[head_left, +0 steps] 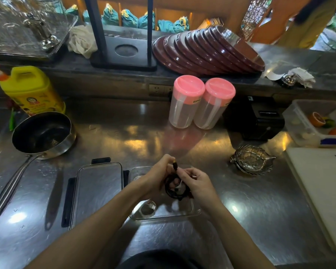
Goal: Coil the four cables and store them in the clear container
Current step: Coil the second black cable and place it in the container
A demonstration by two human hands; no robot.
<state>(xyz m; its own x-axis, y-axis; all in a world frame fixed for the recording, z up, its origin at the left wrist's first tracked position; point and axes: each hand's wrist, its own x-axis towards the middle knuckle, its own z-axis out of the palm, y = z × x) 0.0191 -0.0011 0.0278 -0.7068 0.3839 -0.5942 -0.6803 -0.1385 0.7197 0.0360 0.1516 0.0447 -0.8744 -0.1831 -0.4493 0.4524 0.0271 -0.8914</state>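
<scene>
My left hand [156, 178] grips the black cable [175, 189] coil, fingers curled round it, so the loops can't spring open; my right hand [197, 183] pinches the plug end [175, 165], prob. to tuck it in. Both hands work directly over the clear container [190, 210], so the coil can drop straight in. A white cable [148, 208] already lies coiled in its near-left corner. Lid [98, 189] sits off, just left of the container. Pan [43, 133], 2 pink-lid jars [200, 103], glass dish [252, 159] stand on the desk [260, 220], well apart; no obstruction to the drop.
</scene>
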